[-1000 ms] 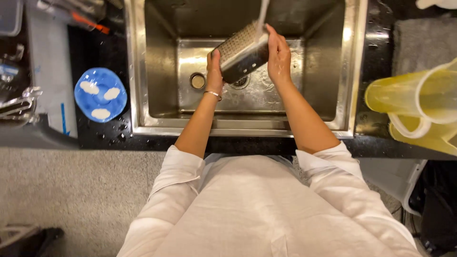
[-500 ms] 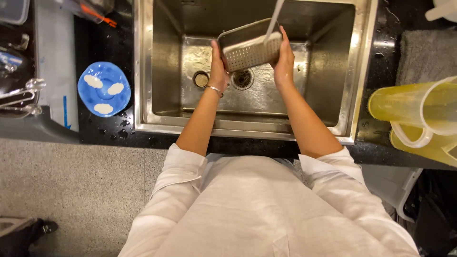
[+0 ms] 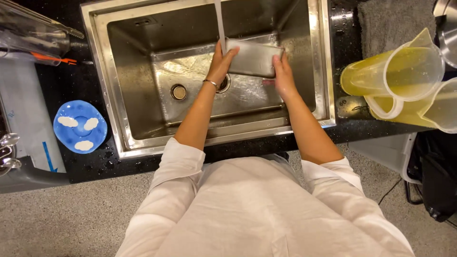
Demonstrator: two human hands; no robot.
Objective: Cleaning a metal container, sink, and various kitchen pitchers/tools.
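Note:
I hold a rectangular metal container [image 3: 253,59] over the stainless steel sink [image 3: 143,81]. My left hand [image 3: 220,64] grips its left end and my right hand [image 3: 283,76] grips its right end. Its smooth metal side faces up. A thin stream of water [image 3: 219,21] runs down from the top edge onto the container's left end. A bracelet sits on my left wrist. The sink bottom is wet, with a drain [image 3: 179,92] left of my left arm.
A blue dish [image 3: 80,126] with three white shapes lies on the black counter left of the sink. Translucent yellow measuring jugs [image 3: 399,76] lie at the right. Clear containers and spoons are at the far left. A grey mat is at the top right.
The container has turned from showing its perforated, grater-like face to a smooth side. It stays under the water between both hands.

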